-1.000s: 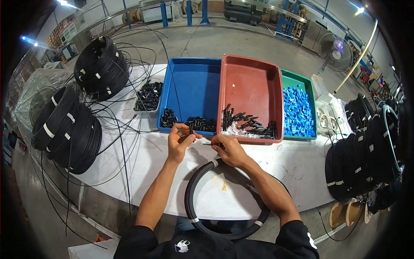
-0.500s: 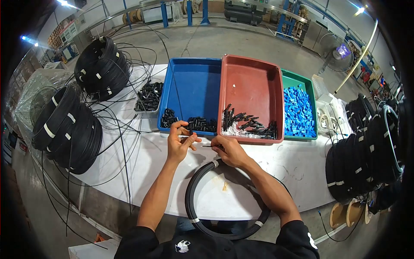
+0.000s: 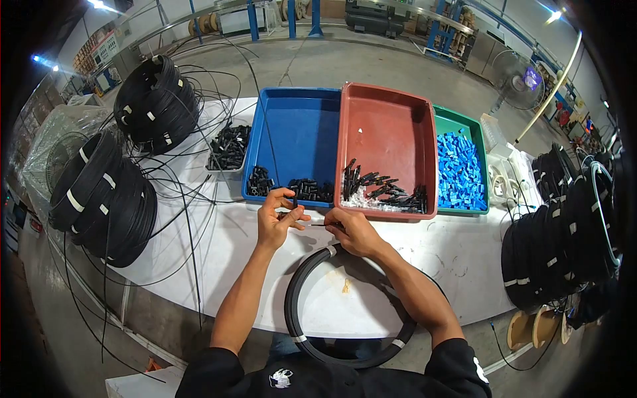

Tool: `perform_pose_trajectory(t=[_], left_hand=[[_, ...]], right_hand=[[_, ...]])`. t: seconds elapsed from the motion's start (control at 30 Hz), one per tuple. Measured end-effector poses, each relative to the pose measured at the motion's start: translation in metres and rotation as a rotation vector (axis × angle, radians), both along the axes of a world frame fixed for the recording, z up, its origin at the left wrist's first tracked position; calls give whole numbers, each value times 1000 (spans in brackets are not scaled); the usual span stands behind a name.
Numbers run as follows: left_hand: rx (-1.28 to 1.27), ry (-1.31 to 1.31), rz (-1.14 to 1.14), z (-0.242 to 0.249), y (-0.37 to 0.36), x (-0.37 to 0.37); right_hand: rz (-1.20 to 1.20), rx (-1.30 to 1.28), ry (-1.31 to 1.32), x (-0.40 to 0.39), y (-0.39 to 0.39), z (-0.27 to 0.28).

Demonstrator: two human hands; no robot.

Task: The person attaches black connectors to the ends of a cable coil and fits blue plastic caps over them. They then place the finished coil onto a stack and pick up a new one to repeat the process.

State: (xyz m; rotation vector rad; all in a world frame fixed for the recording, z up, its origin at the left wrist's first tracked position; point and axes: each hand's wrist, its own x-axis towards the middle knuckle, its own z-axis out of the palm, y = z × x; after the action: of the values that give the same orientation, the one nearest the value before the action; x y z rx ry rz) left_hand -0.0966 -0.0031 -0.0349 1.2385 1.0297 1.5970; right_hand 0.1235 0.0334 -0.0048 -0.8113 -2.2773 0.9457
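Note:
My left hand point(image 3: 275, 222) is raised in front of the blue tray, fingers closed on a small black connector part point(image 3: 294, 199). Facing it, my right hand point(image 3: 356, 233) pinches the black cable point(image 3: 331, 225). From its fingers the cable's thin stripped end points left, its tip right at my left fingertips. A coil of black cable point(image 3: 292, 298), bound with white tape, lies below my hands and hangs over the table's front edge. Small black sleeves point(image 3: 312, 190) are heaped in the near part of the blue tray point(image 3: 302, 132), just beyond my left hand.
A red tray point(image 3: 388, 126) holds slim black connectors point(image 3: 375, 186); a green tray point(image 3: 458, 119) holds blue clips point(image 3: 459, 172). Black parts fill a clear box point(image 3: 229, 149). Large cable coils stand left point(image 3: 109, 199) and right point(image 3: 554, 245) on the white table point(image 3: 232, 278).
The cable end in my right hand has shifted slightly left, its tip closer to my left fingers. Both hands otherwise keep their places and grips.

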Motion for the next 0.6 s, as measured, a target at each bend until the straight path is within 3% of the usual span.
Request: perform_pose_trajectory(t=[0.3,0.5,0.57,0.6], left_hand=[[3,131,20,-4,1,-1],[-55,195,154,5,-2,5],[119,510,242,-13,5,-2],[116,509,242,-11,3,-1]], right_hand=[[-3,-16,-4,0,1,-2],[7,-9,14,0,1,-2],[-17,22,35,0,2,-4],[-16,19,34,1,3,-5]])
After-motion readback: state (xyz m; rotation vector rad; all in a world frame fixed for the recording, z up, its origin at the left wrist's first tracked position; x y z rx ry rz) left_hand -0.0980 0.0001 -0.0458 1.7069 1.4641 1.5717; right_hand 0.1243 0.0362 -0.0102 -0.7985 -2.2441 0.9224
